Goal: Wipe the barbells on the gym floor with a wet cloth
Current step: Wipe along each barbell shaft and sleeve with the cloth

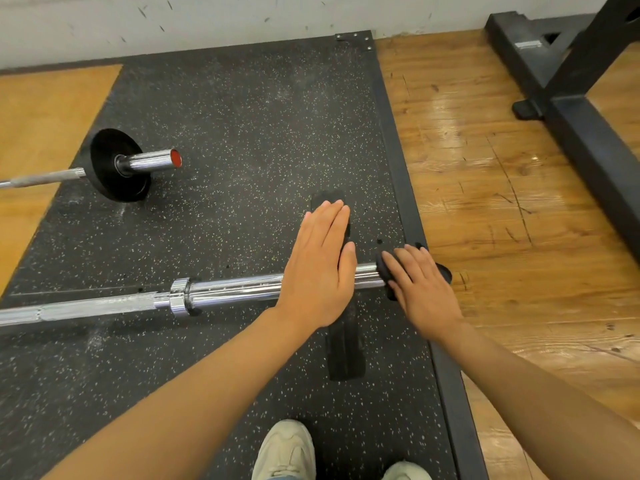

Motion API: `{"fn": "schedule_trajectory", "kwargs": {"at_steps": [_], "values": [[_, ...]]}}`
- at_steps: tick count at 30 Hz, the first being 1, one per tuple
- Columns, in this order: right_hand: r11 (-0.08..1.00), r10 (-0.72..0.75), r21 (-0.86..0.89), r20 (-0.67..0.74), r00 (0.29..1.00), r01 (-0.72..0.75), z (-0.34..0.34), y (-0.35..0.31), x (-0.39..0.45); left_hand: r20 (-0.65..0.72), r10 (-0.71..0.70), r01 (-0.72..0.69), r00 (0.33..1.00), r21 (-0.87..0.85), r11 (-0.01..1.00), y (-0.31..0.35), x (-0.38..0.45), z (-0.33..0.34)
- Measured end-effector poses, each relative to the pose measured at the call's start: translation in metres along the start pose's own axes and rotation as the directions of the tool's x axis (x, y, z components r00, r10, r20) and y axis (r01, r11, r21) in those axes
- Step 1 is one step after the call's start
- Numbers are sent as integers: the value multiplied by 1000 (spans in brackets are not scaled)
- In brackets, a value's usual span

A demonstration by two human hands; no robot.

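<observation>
Both flat: left hand (pixel 320 265) on plate (pixel 343 348), right hand (pixel 420 285) on smaller plate (pixel 388 271).

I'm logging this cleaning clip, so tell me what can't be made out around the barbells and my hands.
- Near barbell: far end cut off by the head view's left edge.
- Black plate: middle hidden by left hand.
- Barbell's tip: covered by right hand.
- Wet cloth: none visible.
</observation>
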State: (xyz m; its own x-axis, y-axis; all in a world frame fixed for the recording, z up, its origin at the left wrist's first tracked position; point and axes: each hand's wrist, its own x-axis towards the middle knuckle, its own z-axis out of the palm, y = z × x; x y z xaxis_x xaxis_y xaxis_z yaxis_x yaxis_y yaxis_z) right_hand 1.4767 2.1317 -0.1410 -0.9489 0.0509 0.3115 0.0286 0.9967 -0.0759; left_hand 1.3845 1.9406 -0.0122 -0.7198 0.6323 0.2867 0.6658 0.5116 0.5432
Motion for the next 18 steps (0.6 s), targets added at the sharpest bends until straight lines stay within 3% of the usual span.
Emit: {"fn": "schedule_trajectory", "kwargs": {"at_steps": [4, 8, 13, 18], "values": [[986, 164, -5, -69, 984, -165, 6, -29, 7, -10, -12, 12, 1000, -14, 1000, 1, 1, 3], [997, 76, 37, -74, 994, -73, 15, -59, 20, -16, -15, 15, 1000, -8, 1000, 0, 3, 3], [992, -123, -15, 0, 992, 123, 8, -28, 15, 13, 2, -2, 1000, 10, 1000, -2, 3, -1], [999, -47, -25, 25, 999, 48, -4, 11, 2, 14, -3, 3, 1000, 3, 1000, 0, 3, -1]]}}
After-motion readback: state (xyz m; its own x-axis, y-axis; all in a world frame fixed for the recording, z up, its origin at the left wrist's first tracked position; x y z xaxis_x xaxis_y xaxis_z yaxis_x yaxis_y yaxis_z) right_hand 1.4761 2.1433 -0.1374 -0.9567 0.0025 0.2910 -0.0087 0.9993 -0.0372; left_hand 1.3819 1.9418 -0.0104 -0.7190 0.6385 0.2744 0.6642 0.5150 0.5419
